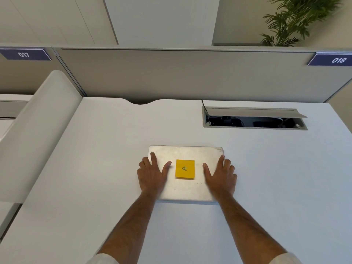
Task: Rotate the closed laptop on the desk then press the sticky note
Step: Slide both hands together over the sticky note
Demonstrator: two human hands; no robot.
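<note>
Seen from above, a white desk (95, 149) is pictured with a closed silver laptop (185, 189) lying flat near its middle, close to the near edge. At far left, a blue plate marked 017 (25, 54) is fixed to the grey partition (171, 73) that runs along the far side of the desk, and a rounded white side panel (38, 130) is seen rising at the desk's left edge. The left hand (151, 173) is laid palm down on the left part of the laptop lid, fingers spread wide and flat, with the outer fingers hanging over the left edge of the lid; nothing is clasped in it. Between the two hands, a yellow sticky note (185, 169) bearing a handwritten mark is stuck to the middle of the lid, untouched by either thumb. The right hand (221, 175) is placed in mirror fashion on the right part of the lid, fingers likewise splayed and flat, its outer fingers over the right edge, and nothing is gripped. Both bare forearms are stretched forward from light sleeves at the bottom of the view. Farther right, an open cable hatch (255, 119) is set into the desk's far side, a second blue plate marked 018 (331, 59) is mounted on the partition, and a green potted plant (293, 21) is visible beyond it.
</note>
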